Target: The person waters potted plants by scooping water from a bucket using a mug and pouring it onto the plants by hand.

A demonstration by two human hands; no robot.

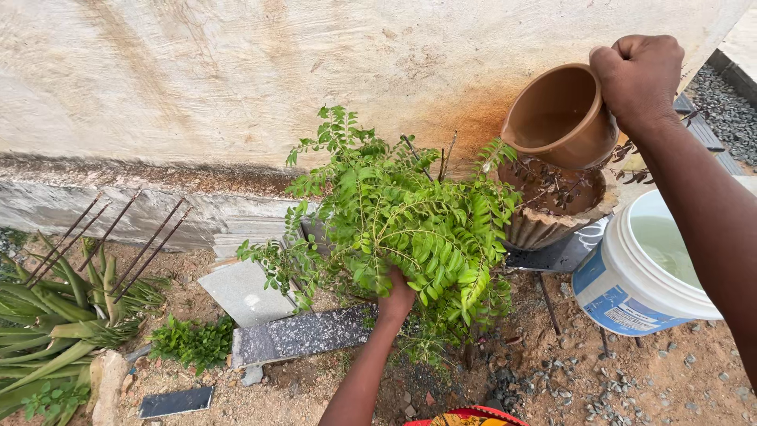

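Head view: right hand (637,79) grips a tilted brown plastic mug (561,117) over a ribbed soil-filled pot (544,225); left hand (397,300) clasps the leafy green shrub (402,217). Tilting too far could splash soil out.

Right hand (637,79) raised, fist-tight grip, arm stretched forward, left hand (397,298) low, fingers hidden, forearm extended

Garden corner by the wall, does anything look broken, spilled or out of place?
Yes. Bare rusty rods jut out at a slant over the spiky plant. Loose stone slabs lie askew on the soil. The ribbed pot holds only dried twigs. The right hand tilts a brown cup above it; nothing looks spilled.
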